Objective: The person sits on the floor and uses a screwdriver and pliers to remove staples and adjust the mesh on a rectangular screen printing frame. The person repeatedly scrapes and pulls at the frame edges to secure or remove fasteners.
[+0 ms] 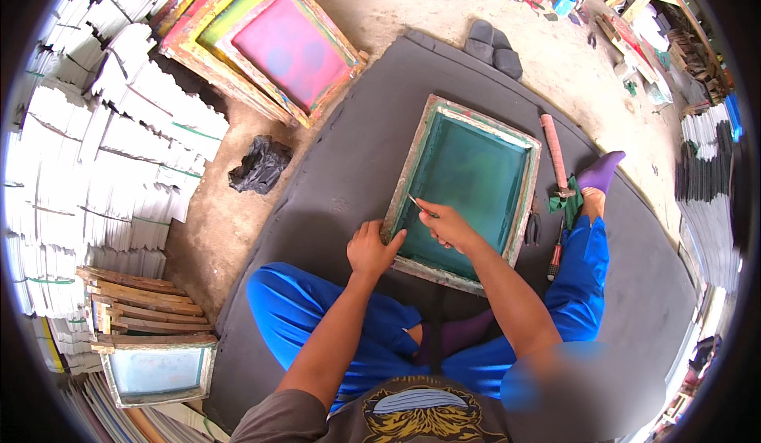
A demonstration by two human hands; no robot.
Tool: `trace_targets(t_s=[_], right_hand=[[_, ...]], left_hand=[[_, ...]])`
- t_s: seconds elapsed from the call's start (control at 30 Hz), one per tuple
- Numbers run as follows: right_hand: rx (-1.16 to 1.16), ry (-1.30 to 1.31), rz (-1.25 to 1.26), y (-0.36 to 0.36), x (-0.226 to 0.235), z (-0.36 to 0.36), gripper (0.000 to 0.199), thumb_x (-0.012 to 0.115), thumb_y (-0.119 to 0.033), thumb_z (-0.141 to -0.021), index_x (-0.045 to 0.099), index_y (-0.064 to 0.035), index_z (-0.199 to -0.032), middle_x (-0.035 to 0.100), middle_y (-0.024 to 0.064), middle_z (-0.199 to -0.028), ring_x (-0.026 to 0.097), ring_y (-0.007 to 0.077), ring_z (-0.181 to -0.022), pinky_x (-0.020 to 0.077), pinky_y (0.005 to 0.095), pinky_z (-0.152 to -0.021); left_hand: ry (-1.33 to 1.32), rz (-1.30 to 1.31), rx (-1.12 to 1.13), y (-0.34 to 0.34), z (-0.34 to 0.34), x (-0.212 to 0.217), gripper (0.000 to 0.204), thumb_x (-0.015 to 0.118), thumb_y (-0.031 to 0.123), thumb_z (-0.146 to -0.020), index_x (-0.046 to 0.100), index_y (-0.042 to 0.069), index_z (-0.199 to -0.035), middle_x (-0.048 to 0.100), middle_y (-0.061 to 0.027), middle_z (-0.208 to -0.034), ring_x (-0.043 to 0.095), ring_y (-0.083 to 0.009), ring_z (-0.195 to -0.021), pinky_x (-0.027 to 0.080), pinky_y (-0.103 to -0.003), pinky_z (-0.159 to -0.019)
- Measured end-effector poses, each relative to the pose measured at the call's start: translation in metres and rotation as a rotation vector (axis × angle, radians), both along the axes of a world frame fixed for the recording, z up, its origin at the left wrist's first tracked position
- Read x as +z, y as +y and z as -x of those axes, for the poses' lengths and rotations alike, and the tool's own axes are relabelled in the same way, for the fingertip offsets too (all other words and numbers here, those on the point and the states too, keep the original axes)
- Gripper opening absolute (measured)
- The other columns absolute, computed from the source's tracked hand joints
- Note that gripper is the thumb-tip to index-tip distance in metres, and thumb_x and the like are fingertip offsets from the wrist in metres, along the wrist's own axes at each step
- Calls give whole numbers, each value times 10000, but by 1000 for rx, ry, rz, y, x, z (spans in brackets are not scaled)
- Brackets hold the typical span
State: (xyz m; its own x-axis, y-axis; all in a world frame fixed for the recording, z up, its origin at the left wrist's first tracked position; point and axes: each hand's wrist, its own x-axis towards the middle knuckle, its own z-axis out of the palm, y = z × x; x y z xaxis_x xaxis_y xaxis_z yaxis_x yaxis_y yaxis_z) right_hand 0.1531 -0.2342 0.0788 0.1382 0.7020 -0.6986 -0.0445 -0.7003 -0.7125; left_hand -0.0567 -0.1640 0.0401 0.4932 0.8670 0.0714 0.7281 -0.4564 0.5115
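A screen printing frame (pixel 533 175) with worn wooden sides and green mesh lies flat in front of me. My left hand (pixel 371 251) grips its near left side, with the thumb over the inner edge and the fingers toward the outside. Above the mesh, my right hand (pixel 447 226) is closed round a small thin tool (pixel 413 200), whose tip points toward the frame's left side; most of it is hidden in the fingers. To the right of the frame lie a hammer (pixel 555 154) with a wrapped handle, dark pliers (pixel 533 229) and a screwdriver (pixel 555 261).
I sit on a dark mat (pixel 349 154). A green cloth (pixel 564 204) lies under the hammer head. Colourful screen frames (pixel 297 51) lean at the far left, near a black plastic bag (pixel 260 164) and paper stacks (pixel 119 158). Slippers (pixel 493 48) sit at the mat's far edge.
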Motion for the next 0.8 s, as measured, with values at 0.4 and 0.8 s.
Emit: trace_targets(t_s=[0.4, 0.8], right_hand=[[21, -566, -351, -29, 2, 29, 449, 628, -200, -983, 598, -116, -1423, 718, 217, -1154, 675, 422, -1089, 530, 485, -920], [225, -918, -252, -38, -6, 44, 375, 579, -308, -1028, 635, -309, -1399, 674, 155, -874, 694, 375, -799, 548, 505, -692]], left_hand=[[175, 74, -138, 3, -2, -4, 510, 807, 290, -808, 595, 53, -1208, 661, -139, -1112, 711, -350, -977, 588, -475, -803], [114, 190, -45, 7, -6, -2, 697, 752, 459, -866, 568, 43, -1394, 641, -180, -1183, 714, -403, -972, 587, -507, -793]])
